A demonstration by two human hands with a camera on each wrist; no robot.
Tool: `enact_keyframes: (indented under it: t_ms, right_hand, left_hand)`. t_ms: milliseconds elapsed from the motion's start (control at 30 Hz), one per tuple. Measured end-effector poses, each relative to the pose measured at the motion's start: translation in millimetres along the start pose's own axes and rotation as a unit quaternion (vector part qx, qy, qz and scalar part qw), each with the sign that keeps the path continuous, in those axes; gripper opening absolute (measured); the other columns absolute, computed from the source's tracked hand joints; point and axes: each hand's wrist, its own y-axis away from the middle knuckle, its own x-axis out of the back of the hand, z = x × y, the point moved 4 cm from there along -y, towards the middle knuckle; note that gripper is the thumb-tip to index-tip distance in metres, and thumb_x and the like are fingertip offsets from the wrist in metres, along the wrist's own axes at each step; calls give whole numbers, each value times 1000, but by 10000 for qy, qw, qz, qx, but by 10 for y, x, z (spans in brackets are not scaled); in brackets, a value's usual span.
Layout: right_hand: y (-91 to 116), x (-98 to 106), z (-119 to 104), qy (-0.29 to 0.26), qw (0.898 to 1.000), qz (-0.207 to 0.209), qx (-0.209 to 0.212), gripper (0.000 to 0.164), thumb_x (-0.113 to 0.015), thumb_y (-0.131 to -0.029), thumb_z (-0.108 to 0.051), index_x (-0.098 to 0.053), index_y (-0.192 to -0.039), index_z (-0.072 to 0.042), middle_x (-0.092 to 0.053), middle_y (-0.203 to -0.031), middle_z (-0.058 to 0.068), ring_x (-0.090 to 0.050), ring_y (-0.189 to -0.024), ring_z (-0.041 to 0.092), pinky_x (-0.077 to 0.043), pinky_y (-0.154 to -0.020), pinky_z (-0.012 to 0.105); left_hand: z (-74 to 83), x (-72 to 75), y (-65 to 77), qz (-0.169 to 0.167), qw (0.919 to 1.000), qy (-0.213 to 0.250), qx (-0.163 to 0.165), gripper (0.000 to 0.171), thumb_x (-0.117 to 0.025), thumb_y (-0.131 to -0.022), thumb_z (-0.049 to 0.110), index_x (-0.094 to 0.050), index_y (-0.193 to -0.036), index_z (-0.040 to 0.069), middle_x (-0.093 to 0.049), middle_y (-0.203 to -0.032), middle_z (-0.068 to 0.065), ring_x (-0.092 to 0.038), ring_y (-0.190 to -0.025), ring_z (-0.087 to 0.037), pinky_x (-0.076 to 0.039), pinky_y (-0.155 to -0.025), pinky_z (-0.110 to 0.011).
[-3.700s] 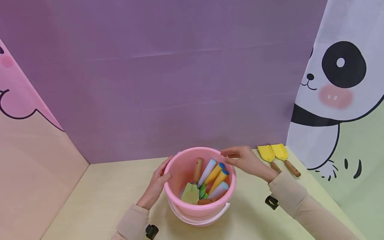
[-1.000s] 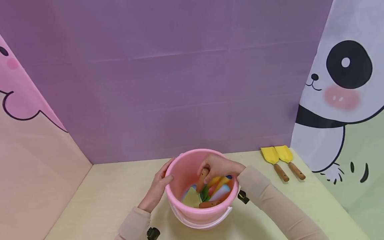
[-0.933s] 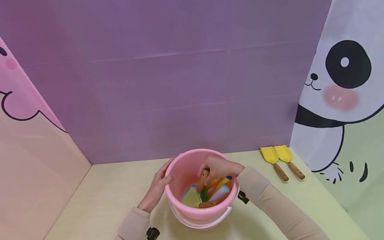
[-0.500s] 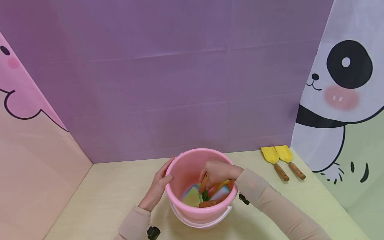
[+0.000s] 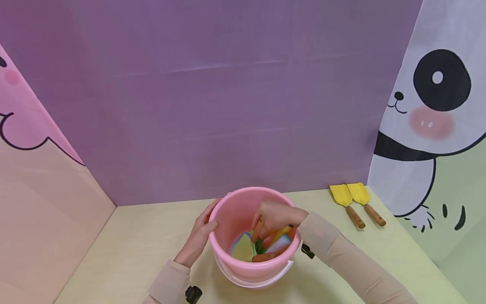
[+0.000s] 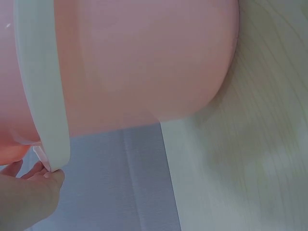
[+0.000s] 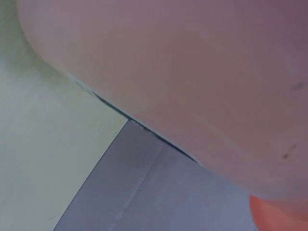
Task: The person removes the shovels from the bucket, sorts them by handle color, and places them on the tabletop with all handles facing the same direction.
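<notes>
A pink bucket (image 5: 252,267) stands on the table, its white carrying handle (image 5: 255,282) hanging at the near side. My left hand (image 5: 198,236) holds the bucket's left rim, thumb over the edge. In the left wrist view, the fingertips of that left hand (image 6: 29,197) are at the end of the white handle (image 6: 45,86). Inside the bucket, my right hand (image 5: 275,217) grips the upright wooden handle of a hand tool (image 5: 257,230); the tool's head is hidden. Around it lie a pale yellow-green blade (image 5: 243,249), a lilac handle (image 5: 280,243) and another wooden handle (image 5: 265,256).
Two yellow shovels with wooden handles, a left one (image 5: 346,204) and a right one (image 5: 364,202), lie side by side at the table's back right. A purple backdrop (image 5: 205,105) rises behind the table (image 5: 133,249), with printed panels on both sides.
My right hand has moved from the bucket's right rim down inside and taken hold of the wooden-handled tool. Over the last second it sank slightly lower. The left hand stays at the rim.
</notes>
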Motion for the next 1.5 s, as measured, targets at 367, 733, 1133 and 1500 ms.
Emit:
enact_keyframes:
  t_ms: [367, 733, 1133, 1500]
  right_hand:
    - [123, 204, -19, -212, 9993, 289, -72, 12, -72, -73, 0, -74, -85, -3, -71, -81, 5, -65, -70, 16, -55, -62, 26]
    - [259, 389, -5, 164, 9973, 633, -321, 20, -72, -75, -5, -73, -95, -4, -72, -82, 1, -66, -77, 9, -53, -67, 21]
    - [444, 572, 25, -221, 9936, 1008, -464, 22, -72, -76, -9, -72, -98, -4, -72, -86, 1, -67, -82, 9, -53, -72, 22]
    - [643, 773, 60, -436, 9823, 1688, -681, 32, -73, -76, -15, -68, -105, -3, -72, -92, 5, -67, -91, 15, -53, -79, 30]
  left_hand:
    - [-7, -7, 1, -8, 10000, -39, -16, 63, -41, -82, 2, -32, -143, 16, -31, -147, -5, -42, -120, -15, -42, -88, -16]
    - [-15, 17, 1, 27, 10000, -90, -32, 63, -41, -81, 2, -33, -142, 15, -32, -146, -6, -44, -116, -8, -40, -89, -14]
    - [-21, 17, -8, 80, 9999, -126, 11, 63, -40, -81, 5, -33, -142, 14, -33, -146, -6, -41, -120, -15, -40, -91, -15]
    - [-38, 61, -16, 138, 9998, -140, 29, 64, -40, -79, 5, -34, -142, 17, -32, -146, -3, -44, -117, -6, -41, -90, -15]
